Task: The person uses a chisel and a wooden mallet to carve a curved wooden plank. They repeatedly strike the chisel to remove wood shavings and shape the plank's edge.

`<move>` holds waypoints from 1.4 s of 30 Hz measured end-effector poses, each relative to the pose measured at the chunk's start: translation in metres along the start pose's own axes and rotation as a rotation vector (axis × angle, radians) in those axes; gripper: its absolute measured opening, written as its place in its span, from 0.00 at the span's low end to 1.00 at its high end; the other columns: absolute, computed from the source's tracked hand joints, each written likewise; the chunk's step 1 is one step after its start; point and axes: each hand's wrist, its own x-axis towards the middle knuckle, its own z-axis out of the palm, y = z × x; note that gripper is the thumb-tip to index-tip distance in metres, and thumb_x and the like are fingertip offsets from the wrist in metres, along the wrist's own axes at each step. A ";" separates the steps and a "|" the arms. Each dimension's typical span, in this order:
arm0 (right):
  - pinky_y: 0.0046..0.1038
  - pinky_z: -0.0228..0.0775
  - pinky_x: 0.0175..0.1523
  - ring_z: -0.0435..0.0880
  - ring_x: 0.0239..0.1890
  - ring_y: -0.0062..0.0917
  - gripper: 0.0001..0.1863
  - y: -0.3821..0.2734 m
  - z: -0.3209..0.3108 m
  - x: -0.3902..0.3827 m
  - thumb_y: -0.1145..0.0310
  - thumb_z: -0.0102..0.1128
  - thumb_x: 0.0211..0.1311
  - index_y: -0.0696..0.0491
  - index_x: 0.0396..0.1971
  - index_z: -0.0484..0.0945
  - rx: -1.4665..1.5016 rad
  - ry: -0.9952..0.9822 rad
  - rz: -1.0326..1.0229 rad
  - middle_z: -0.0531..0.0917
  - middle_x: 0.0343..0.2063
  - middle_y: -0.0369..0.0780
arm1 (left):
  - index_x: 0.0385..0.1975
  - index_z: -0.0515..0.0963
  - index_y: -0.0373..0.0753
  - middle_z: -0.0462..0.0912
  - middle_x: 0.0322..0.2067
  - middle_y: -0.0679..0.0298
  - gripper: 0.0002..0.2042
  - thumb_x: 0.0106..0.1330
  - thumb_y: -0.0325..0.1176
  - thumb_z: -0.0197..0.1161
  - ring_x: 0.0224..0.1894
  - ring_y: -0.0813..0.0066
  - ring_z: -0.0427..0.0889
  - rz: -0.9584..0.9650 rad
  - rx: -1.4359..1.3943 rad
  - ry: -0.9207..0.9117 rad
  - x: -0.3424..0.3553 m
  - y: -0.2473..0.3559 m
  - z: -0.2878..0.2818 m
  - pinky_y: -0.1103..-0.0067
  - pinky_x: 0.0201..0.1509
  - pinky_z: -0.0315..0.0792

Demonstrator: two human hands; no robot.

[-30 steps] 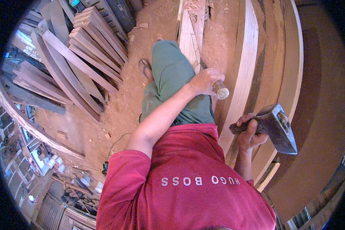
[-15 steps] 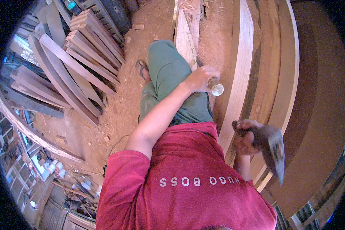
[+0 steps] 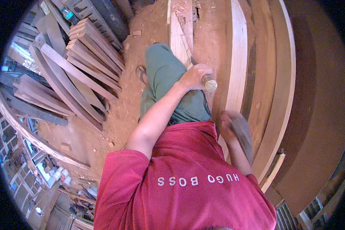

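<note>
My left hand is closed around a chisel with a round wooden handle, held against a long pale plank that runs away from me. My right hand grips a hammer with a dark metal head. Both are blurred by motion and lie just below and to the right of the chisel handle. My red shirt and green trouser leg fill the middle of the view.
Several curved wooden boards lie side by side on the right. A stack of planks rests on the sawdust-covered floor at the left. More long timbers and clutter line the far left edge.
My right hand has swung the hammer from out on the right in toward the chisel handle, and it is now blurred. My left hand has kept the chisel in place.
</note>
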 end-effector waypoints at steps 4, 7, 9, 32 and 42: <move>0.38 0.75 0.45 0.84 0.35 0.38 0.14 0.015 0.004 0.003 0.67 0.62 0.58 0.59 0.41 0.77 0.009 0.120 -0.127 0.82 0.31 0.48 | 0.32 0.75 0.37 0.79 0.32 0.54 0.17 0.39 0.29 0.69 0.40 0.51 0.78 -0.118 0.029 -0.131 0.002 -0.005 -0.003 0.65 0.46 0.72; 0.35 0.76 0.38 0.84 0.30 0.38 0.10 0.014 0.005 -0.001 0.66 0.62 0.60 0.59 0.30 0.77 0.560 0.269 -0.327 0.83 0.26 0.47 | 0.33 0.76 0.36 0.80 0.34 0.53 0.17 0.39 0.28 0.69 0.42 0.51 0.78 -0.127 0.018 -0.106 -0.002 -0.008 -0.001 0.66 0.47 0.73; 0.32 0.75 0.35 0.84 0.29 0.37 0.09 0.009 0.006 0.002 0.66 0.62 0.60 0.57 0.28 0.77 0.815 0.281 -0.425 0.83 0.26 0.45 | 0.33 0.76 0.36 0.80 0.35 0.53 0.17 0.39 0.27 0.68 0.43 0.51 0.79 -0.186 0.032 -0.180 -0.004 -0.010 0.001 0.66 0.48 0.73; 0.33 0.68 0.53 0.81 0.45 0.34 0.14 0.032 -0.023 0.013 0.69 0.60 0.62 0.61 0.45 0.78 0.298 0.230 -0.050 0.82 0.41 0.47 | 0.28 0.68 0.41 0.72 0.21 0.64 0.07 0.58 0.32 0.59 0.22 0.71 0.71 -0.994 -0.790 1.383 0.110 -0.051 -0.019 0.71 0.26 0.68; 0.33 0.66 0.57 0.78 0.49 0.33 0.16 0.050 -0.003 0.018 0.72 0.61 0.59 0.59 0.47 0.77 0.391 0.271 -0.074 0.81 0.45 0.45 | 0.26 0.74 0.37 0.77 0.24 0.67 0.03 0.54 0.21 0.61 0.30 0.79 0.77 -0.506 -0.061 0.330 0.058 -0.003 -0.027 0.80 0.35 0.73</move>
